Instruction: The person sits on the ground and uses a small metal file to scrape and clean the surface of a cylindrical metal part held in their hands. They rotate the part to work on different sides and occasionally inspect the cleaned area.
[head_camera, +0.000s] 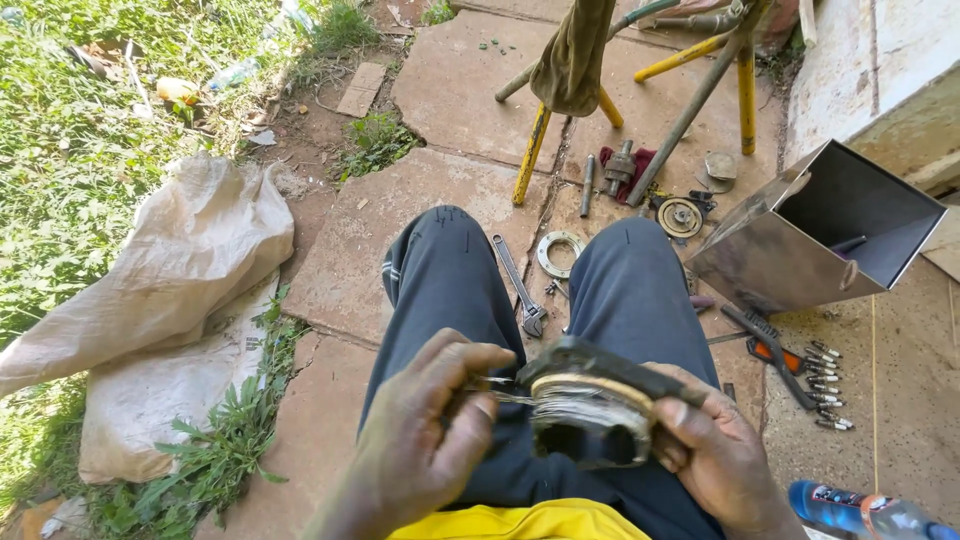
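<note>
Head view looks down over my lap: my right hand (715, 455) curls around the near right side of a round dark metal part wound with shiny wire (592, 408), thumb pressed on its rim, gripping it firmly. My left hand (425, 435) sits just left of it, fingers bent, thumb and forefinger pinching the loose silvery wire strands (497, 392) that run out from the part. The part rests above my dark blue trousers (450, 290), between my knees.

Far of my knees lies a steel adjustable wrench (520, 288) and a flat metal ring (558, 252) on cracked stone paving (450, 90). To the right stands an open grey sheet-metal box (815, 225); to the left, crumpled pale woven sacks (170, 290) edge the grass. Paving between my legs and the sacks stays open.
</note>
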